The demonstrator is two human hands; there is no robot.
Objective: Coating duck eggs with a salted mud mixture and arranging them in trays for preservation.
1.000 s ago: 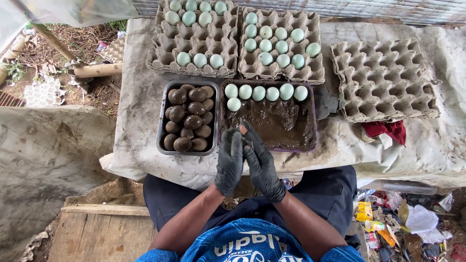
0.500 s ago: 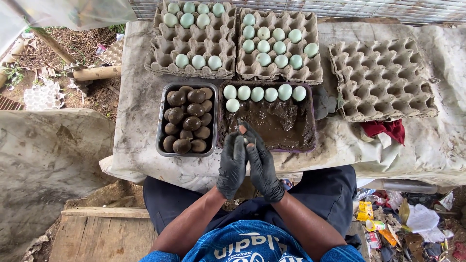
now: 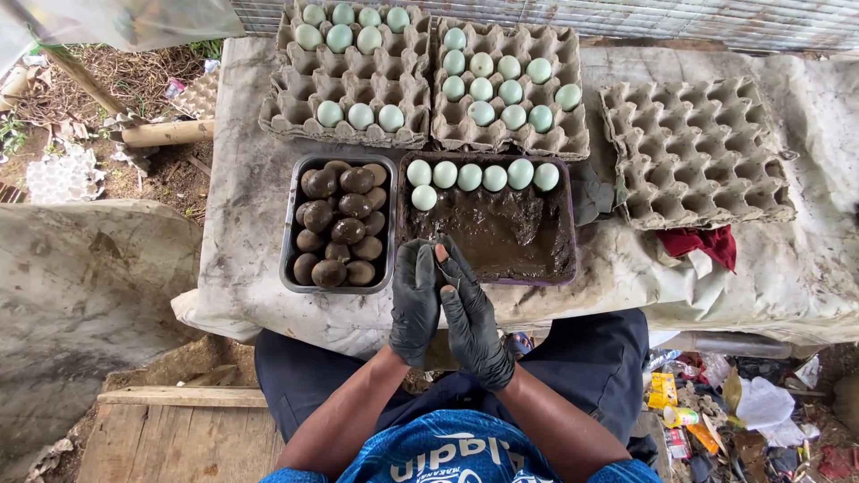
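Note:
My left hand [image 3: 415, 302] and my right hand [image 3: 472, 322] wear black muddy gloves and are pressed together palm to palm at the near edge of a tray of dark mud [image 3: 501, 234]. A pale fingertip shows between the gloves. Whatever lies between the palms is hidden. Several pale green eggs [image 3: 470, 176] line the far side of the mud tray. To its left, a metal tray [image 3: 291, 268] holds several mud-coated eggs [image 3: 338, 224].
Two cardboard egg cartons [image 3: 353, 89] [image 3: 510, 134] with pale green eggs stand at the back. An empty carton [image 3: 693, 152] sits at the right, a red cloth [image 3: 702, 243] below it. A grey cloth [image 3: 242, 215] covers the table. Litter lies on the ground at the lower right.
My hands stay pressed together in the same place, shifting only slightly against each other. Nothing else has moved.

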